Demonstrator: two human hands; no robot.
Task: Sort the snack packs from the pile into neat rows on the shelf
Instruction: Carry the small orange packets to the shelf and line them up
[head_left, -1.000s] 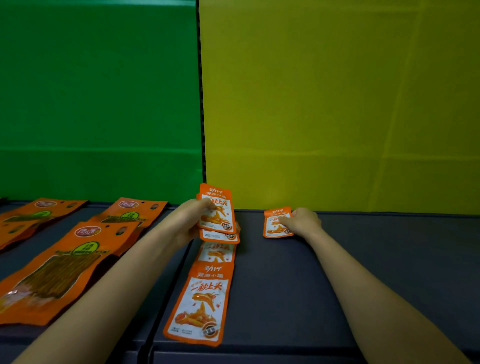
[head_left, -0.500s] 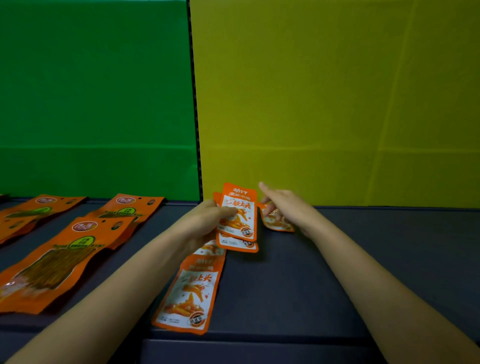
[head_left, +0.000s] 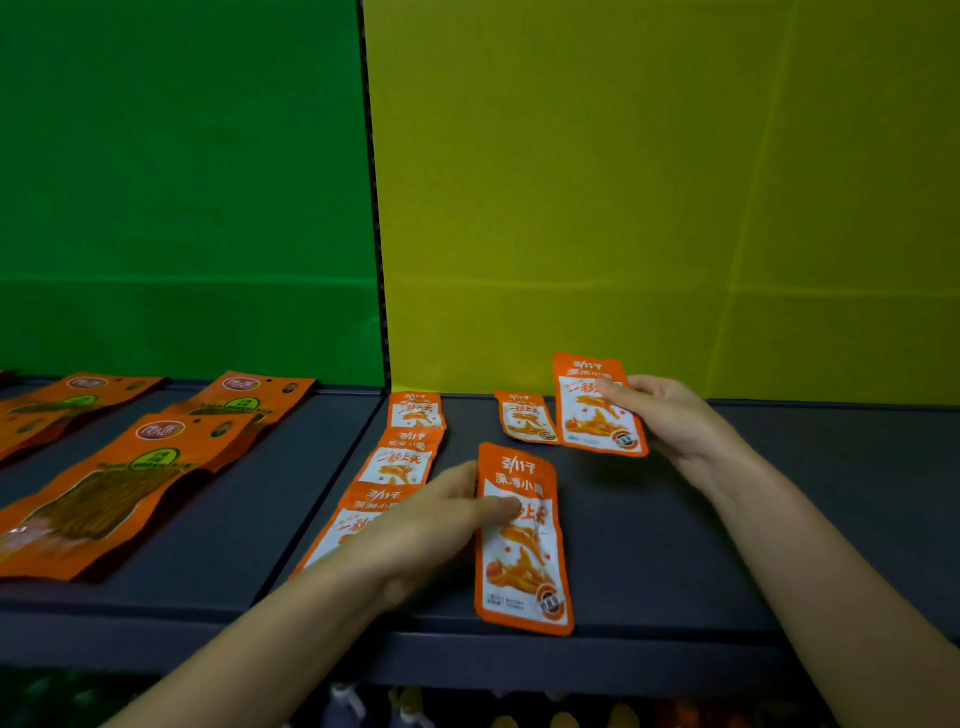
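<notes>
Left hand (head_left: 436, 525) covers part of the near row pack (head_left: 358, 519), thumb pinching front pack (head_left: 522, 540); right hand (head_left: 670, 421) grips raised pack (head_left: 597, 410).

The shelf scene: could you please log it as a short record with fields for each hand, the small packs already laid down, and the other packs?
left hand: thumb on a small pack, near the front edge of the shelf
right hand: grip on a second pack, tilted up off the shelf
left column: three packs, overlapping, front to back
back pack: lying alone, beside the right-hand pack
large packs: lying on the left section, before the green wall
</notes>
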